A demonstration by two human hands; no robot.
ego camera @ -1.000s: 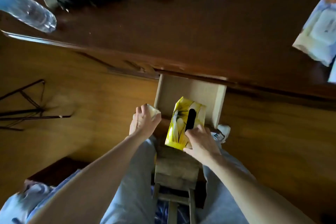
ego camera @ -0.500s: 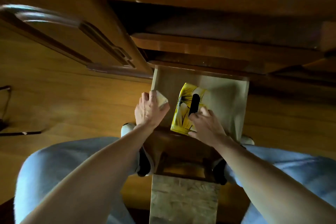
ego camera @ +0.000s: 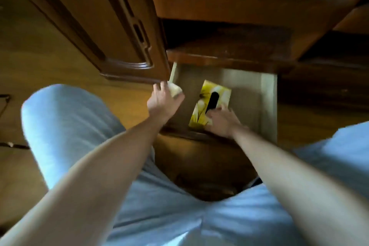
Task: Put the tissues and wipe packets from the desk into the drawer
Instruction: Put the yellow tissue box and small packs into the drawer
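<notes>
Head view is showing the right hand (ego camera: 221,121) pressing the yellow tissue box (ego camera: 209,104) onto the drawer (ego camera: 268,106) bottom, near its front edge. The left hand (ego camera: 162,100) is gripping a small pale packet (ego camera: 174,90) at the drawer's left wall. Next, I judge, this packet needs dropping inside.

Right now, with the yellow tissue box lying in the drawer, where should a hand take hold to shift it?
Probably the near short end of the yellow tissue box, from above. It lies flat, slot up, and the right hand already rests there. The drawer has bare floor on both sides of the box, so pinching its long sides would also work. The left hand holds a small pale packet.
</notes>
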